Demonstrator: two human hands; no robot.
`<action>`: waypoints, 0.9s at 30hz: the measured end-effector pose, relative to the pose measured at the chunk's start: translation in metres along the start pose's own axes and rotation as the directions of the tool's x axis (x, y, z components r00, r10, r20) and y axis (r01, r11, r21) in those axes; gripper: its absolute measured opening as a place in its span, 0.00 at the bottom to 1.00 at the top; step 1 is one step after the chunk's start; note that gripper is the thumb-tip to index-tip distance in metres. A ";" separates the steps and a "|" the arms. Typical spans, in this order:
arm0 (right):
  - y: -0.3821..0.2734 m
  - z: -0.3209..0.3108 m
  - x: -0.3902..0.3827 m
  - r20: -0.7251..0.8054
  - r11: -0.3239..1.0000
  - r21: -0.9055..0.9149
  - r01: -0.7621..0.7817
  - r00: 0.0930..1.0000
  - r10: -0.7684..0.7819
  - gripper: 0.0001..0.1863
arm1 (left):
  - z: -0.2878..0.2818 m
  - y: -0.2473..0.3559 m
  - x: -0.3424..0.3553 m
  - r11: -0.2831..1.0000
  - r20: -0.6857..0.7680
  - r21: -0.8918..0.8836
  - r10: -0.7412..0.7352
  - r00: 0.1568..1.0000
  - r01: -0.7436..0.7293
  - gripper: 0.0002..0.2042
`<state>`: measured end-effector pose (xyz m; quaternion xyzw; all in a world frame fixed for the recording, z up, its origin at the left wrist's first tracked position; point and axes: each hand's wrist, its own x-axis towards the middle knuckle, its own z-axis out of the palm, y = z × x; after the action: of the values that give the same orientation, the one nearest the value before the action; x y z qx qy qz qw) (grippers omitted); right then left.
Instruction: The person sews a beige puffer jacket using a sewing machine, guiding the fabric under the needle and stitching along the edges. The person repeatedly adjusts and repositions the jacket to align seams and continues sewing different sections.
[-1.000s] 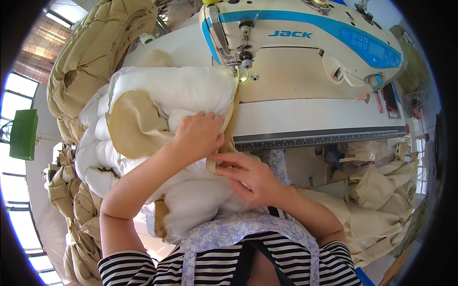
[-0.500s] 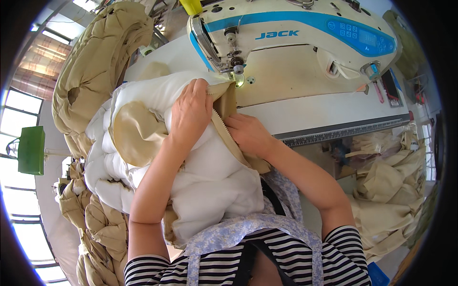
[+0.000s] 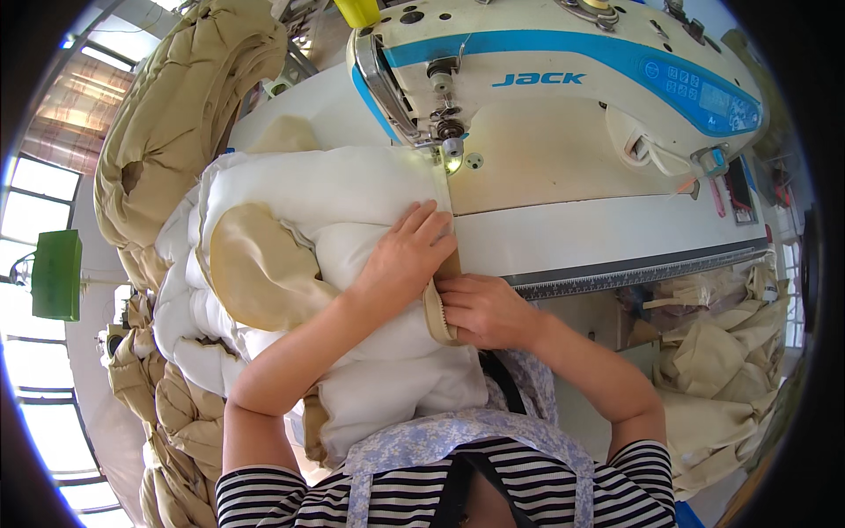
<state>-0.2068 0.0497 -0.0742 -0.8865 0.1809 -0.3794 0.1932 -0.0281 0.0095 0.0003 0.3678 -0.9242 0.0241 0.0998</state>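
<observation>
A white padded jacket piece [image 3: 352, 189] with beige outer fabric lies spread over the sewing table, its far right edge under the needle area of the sewing machine [image 3: 453, 145]. My left hand [image 3: 407, 257] is on top near that right edge, its fingers bent over the seam and closed on it. Just nearer and to the right, my right hand [image 3: 486, 310] pinches the beige edge, from which a zipper [image 3: 435, 315] with toothed tape curls downward. The right fingertips are partly hidden by the fabric. A round beige patch [image 3: 260, 264] of cloth lies on the white padding.
A ruler strip [image 3: 634, 275] runs along the table's front edge. Beige padded garments [image 3: 176, 123] are heaped at the left, and more beige cloth [image 3: 722, 352] lies at the lower right. A green box-shaped object [image 3: 55, 275] stands out by the windows.
Both hands have moved nearer to me along the edge, the left also rightward. The open fold by the needle now lies flat and straight, and the zipper hangs in a curl.
</observation>
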 end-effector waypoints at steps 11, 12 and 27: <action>-0.005 -0.012 0.008 0.094 0.962 0.146 -0.232 0.971 0.219 0.07 | 0.001 -0.014 -0.001 0.993 0.148 -0.064 -0.094 0.985 0.104 0.10; -0.006 -0.012 0.009 0.087 0.961 0.149 -0.233 0.971 0.222 0.07 | 0.002 -0.014 -0.001 0.993 0.140 -0.055 -0.091 0.986 0.100 0.10; 0.008 -0.008 0.033 0.017 0.989 -0.069 -0.127 0.992 0.128 0.04 | 0.001 -0.038 0.024 0.969 0.133 -0.142 -0.183 0.974 0.202 0.08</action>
<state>-0.1928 0.0251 -0.0528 -0.8833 0.2480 -0.3503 0.1887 -0.0198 -0.0343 0.0035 0.4477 -0.8875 -0.0795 0.0750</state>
